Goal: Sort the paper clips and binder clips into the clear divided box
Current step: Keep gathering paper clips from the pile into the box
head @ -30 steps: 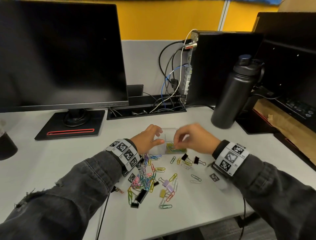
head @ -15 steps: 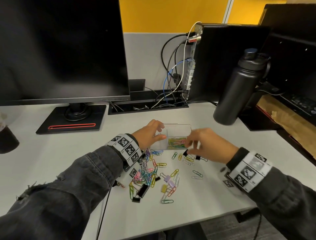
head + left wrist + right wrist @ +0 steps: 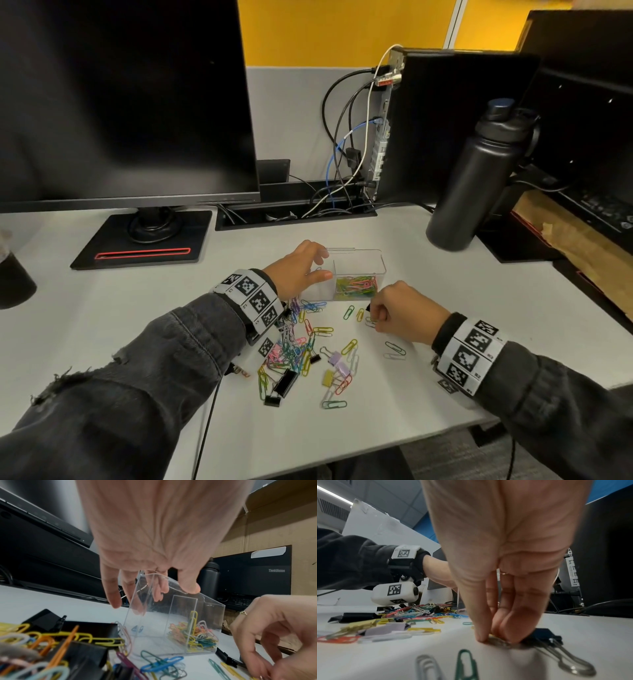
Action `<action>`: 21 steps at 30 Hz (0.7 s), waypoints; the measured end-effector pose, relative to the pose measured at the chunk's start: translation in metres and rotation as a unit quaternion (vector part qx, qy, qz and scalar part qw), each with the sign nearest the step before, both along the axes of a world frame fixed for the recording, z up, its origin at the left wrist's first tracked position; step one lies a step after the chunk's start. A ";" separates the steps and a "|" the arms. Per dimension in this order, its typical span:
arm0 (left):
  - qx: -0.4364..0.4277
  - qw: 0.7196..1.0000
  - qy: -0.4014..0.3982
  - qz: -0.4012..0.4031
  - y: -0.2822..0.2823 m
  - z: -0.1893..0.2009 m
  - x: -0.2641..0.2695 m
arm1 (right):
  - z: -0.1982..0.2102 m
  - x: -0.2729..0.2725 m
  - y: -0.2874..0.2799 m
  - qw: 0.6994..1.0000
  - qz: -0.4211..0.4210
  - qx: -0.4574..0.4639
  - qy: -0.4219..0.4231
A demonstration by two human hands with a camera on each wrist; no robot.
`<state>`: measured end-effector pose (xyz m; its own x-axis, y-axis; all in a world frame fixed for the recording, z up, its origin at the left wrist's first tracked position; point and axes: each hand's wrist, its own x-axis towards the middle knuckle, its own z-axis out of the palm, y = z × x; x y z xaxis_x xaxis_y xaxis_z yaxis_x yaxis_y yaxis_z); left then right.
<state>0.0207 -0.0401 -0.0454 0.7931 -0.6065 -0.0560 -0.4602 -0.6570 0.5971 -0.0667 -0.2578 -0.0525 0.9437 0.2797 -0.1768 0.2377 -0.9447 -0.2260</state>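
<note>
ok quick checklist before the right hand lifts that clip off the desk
1. Left hand steadies clear box: ok.
2. Right hand fingertips pinch a paper clip on the desk: ok.
3. Clip's colour: cannot tell.
4. Black binder clip beside the fingers stays out of the pinch: cannot tell.
5. Paper clip compartment has room: ok.
6. Other compartment holds binder clips: not ok, looks empty.

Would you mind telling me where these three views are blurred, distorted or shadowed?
Head view: sharp, but the monitor edges bow. Left wrist view: nearby paper clips blurred, clear divided box sharp. Right wrist view: foreground clips soft, and the right hand shadows the desk.
</note>
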 end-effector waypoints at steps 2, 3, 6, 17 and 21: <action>-0.001 1.000 0.001 0.002 0.000 0.000 0.000 | 0.001 -0.001 0.001 1.000 0.011 0.001 0.015; -0.001 1.000 0.001 0.003 0.000 0.000 0.000 | 0.001 -0.002 0.001 1.000 0.024 0.001 0.021; 0.000 1.000 -0.001 0.002 0.000 0.000 0.000 | 0.004 -0.006 0.003 0.997 0.074 -0.008 0.033; 0.003 1.000 0.004 0.002 0.001 0.002 -0.002 | 0.013 -0.002 0.003 0.993 0.091 0.029 0.070; 0.004 1.000 0.003 0.002 0.001 0.002 -0.002 | 0.047 0.017 0.000 0.985 0.076 0.149 -0.049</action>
<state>0.0184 -0.0392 -0.0436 0.7951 -0.6029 -0.0659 -0.4537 -0.6633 0.5951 -0.0494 -0.2575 -0.0058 0.8952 0.4449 0.0245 0.4061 -0.7919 -0.4560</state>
